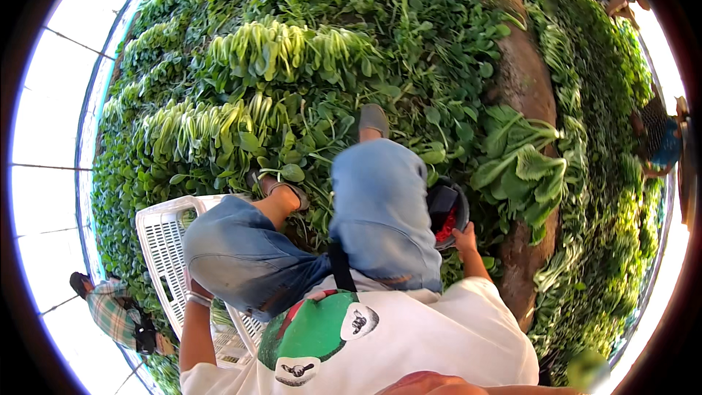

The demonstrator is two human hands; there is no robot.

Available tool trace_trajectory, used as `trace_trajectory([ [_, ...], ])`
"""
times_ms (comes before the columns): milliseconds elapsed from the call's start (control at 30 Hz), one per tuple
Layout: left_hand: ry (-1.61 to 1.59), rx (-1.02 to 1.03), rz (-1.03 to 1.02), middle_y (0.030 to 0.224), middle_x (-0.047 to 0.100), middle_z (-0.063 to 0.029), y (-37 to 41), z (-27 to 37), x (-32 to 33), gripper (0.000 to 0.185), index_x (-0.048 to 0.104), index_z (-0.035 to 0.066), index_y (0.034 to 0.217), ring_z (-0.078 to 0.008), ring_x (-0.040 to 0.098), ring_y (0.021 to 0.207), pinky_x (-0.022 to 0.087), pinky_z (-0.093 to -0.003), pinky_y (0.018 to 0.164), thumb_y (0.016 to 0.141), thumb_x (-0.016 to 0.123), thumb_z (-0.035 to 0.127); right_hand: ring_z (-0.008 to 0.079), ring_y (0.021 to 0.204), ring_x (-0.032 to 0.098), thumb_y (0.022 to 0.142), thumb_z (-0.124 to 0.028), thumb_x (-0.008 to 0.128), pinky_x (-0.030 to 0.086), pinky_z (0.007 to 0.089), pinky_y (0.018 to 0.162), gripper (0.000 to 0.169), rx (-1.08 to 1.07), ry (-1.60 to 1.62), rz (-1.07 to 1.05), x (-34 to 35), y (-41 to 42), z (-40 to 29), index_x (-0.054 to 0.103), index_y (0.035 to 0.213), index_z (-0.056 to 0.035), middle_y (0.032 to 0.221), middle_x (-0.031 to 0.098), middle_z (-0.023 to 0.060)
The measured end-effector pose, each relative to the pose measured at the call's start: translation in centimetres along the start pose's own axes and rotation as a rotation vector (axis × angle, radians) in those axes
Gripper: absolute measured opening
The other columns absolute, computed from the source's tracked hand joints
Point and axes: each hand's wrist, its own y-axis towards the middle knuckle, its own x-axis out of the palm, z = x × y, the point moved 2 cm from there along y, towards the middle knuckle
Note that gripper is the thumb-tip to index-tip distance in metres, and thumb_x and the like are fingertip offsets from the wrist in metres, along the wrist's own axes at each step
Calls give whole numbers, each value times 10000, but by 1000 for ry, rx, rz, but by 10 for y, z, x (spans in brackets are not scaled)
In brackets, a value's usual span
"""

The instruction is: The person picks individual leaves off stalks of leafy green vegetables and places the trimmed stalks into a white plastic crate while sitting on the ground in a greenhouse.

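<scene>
My right hand [466,238] grips the rim of a dark round bucket [463,206] beside my right knee. Inside the bucket are a bundle of red strips or ties [448,225] and a dark object [442,200] I cannot identify. At the left, my left hand [198,287] is mostly hidden behind my bent left knee, next to a white slatted plastic crate [159,236]; its fingers do not show. Some greens [220,314] show inside the crate. Cut leafy greens [197,129] lie in a row ahead of my feet, pale stems up.
Another row of cut greens [285,49] lies farther ahead. Large-leafed greens [521,159] rest across a bare soil ridge [518,71] at the right. A person in a plaid shirt [112,307] bends at far left. Two more people [663,137] are at the right edge.
</scene>
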Motion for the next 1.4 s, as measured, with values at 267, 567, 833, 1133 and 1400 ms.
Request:
trace_trajectory([
  [267, -115, -109, -145, 1356, 687, -98, 125, 42, 41, 484, 663, 92, 1348, -292, 641, 1208, 505, -432, 1025, 995, 595, 416, 253, 918, 668, 1013, -102, 646, 582, 414, 630, 386, -92, -219, -69, 51, 139, -222, 440, 1339, -115, 1188, 623, 92],
  [567, -149, -400, -502, 1373, 676, -99, 317, 131, 228, 484, 654, 86, 1362, -287, 637, 1217, 500, -427, 1036, 1009, 583, 409, 267, 1088, 664, 1016, -148, 671, 598, 466, 818, 499, -155, -711, -217, 176, 281, -389, 426, 1450, -123, 1307, 625, 111],
  [833, -196, -507, -683, 1388, 666, -99, 307, 120, 267, 484, 645, 82, 1375, -283, 633, 1225, 496, -422, 1046, 1021, 572, 403, 348, 1210, 632, 881, -357, 830, 519, 433, 1029, 777, -579, -1175, 29, 223, 223, -425, 472, 1453, 28, 1405, 569, 226],
  [1133, -266, -564, -754, 1405, 655, -100, 318, 116, 291, 483, 636, 76, 1389, -278, 629, 1234, 491, -416, 1058, 1035, 559, 396, 356, 1346, 577, 730, -480, 938, 492, 448, 1113, 1100, -127, -978, -145, 246, 255, -388, 392, 1475, 116, 1423, 573, 274],
  [1400, -324, -661, -792, 1420, 645, -100, 302, 110, 297, 483, 627, 71, 1401, -274, 625, 1243, 487, -411, 1068, 1047, 548, 390, 291, 1170, 633, 684, -256, 998, 541, 412, 1009, 987, -41, -980, -101, 280, 245, -432, 382, 1391, 51, 1269, 604, 183],
])
